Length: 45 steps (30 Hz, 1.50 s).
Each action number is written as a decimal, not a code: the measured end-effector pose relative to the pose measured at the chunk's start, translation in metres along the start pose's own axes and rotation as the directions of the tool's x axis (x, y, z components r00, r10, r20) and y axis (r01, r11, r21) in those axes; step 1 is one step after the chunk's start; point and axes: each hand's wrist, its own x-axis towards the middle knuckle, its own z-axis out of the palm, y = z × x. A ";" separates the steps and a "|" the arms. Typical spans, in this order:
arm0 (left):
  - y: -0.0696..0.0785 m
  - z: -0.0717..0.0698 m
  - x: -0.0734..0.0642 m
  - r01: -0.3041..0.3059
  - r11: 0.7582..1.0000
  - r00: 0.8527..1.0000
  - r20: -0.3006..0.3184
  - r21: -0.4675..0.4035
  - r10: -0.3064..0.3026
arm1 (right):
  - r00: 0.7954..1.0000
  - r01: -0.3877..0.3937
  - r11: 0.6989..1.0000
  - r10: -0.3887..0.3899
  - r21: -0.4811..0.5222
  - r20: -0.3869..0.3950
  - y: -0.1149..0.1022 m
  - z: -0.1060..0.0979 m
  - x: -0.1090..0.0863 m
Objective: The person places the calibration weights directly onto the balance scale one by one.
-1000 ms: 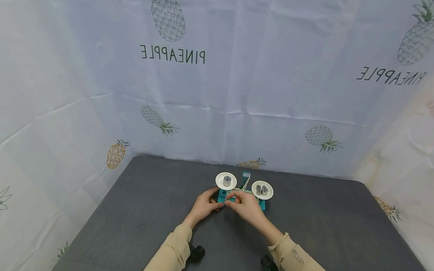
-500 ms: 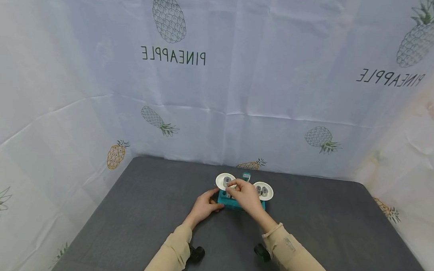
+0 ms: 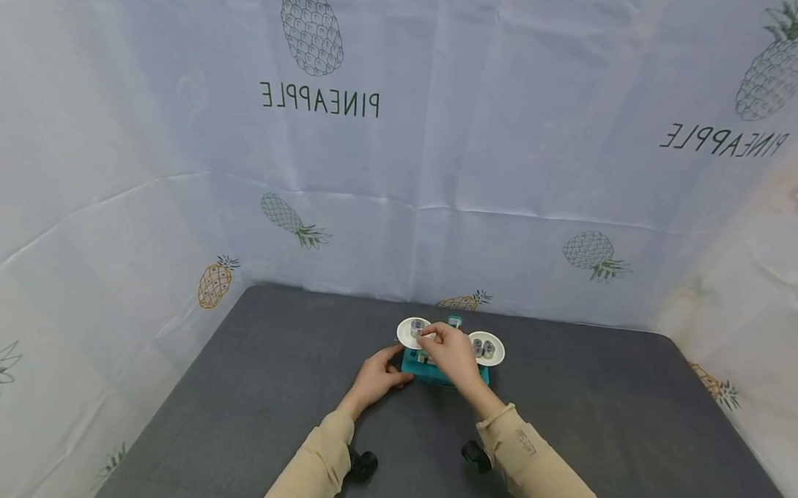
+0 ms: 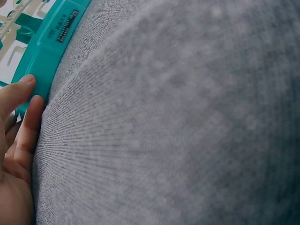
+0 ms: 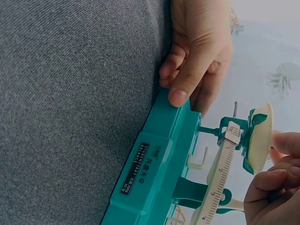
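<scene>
A teal student tray balance (image 5: 157, 154) with two cream pans stands at the back of the grey table. My left hand (image 3: 372, 378) grips the left end of its base, thumb on the front; the left wrist view shows this thumb (image 4: 21, 89) against the teal plastic. At the left pan (image 3: 405, 340), my right hand (image 3: 454, 357) pinches a metal cylindrical weight (image 3: 417, 326), which looks slightly raised. In the right wrist view my curled right fingers (image 5: 276, 183) are beside the pan, the weight hidden. Two smaller metal weights (image 3: 483, 348) sit on the right pan (image 3: 497, 357).
The grey table (image 3: 304, 333) extends around the balance. A white curtain (image 3: 415, 169) printed with pineapples hangs behind and along both sides. Dark wrist-camera units (image 3: 363, 466) sit under the sleeves. The balance's graduated beam (image 5: 218, 180) runs along its front.
My right hand has moved from the front of the balance up to the left pan and taken hold of the weight there. My left hand has stayed on the base.
</scene>
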 end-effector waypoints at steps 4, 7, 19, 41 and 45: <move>0.000 0.000 0.000 -0.003 1.000 1.000 -0.004 -0.004 0.002 | 1.000 -0.026 1.000 0.026 -0.008 0.013 -0.001 0.001 0.000; -0.002 0.000 0.000 -0.001 1.000 1.000 -0.005 -0.005 0.001 | 0.999 -0.046 0.999 0.046 -0.012 0.023 -0.002 0.002 0.000; -0.005 0.002 0.002 -0.009 1.000 1.000 -0.010 0.015 0.009 | 0.999 -0.043 0.999 0.042 0.011 0.021 -0.001 0.002 -0.002; -0.004 0.002 0.002 -0.009 1.000 1.000 -0.012 0.021 0.010 | 1.000 -0.011 1.000 0.011 0.008 0.002 0.005 0.002 -0.006; -0.003 0.003 0.001 -0.013 1.000 1.000 -0.011 0.027 0.013 | 1.000 -0.023 1.000 0.024 -0.021 0.020 0.004 0.002 -0.005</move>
